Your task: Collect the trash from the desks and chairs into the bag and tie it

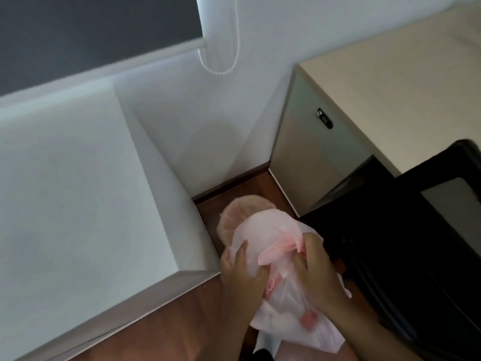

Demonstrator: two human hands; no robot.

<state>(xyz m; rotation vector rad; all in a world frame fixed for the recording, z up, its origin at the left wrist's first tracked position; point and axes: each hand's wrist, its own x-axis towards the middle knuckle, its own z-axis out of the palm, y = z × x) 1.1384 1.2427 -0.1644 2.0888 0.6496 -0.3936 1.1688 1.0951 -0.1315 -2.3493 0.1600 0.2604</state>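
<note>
Both hands grip the pink bag [263, 238]: left hand [240, 273] clutches its side, right hand [316, 269] pinches its gathered top.

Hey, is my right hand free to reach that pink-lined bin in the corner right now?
Probably not. The right hand and the left hand both grip the pink bag, which hangs between you and the bin and covers part of it.

One bag [270, 238], perhaps two; two hands [244, 274].

Pale pink bag [263, 238] — crumpled, translucent — above floor.
</note>
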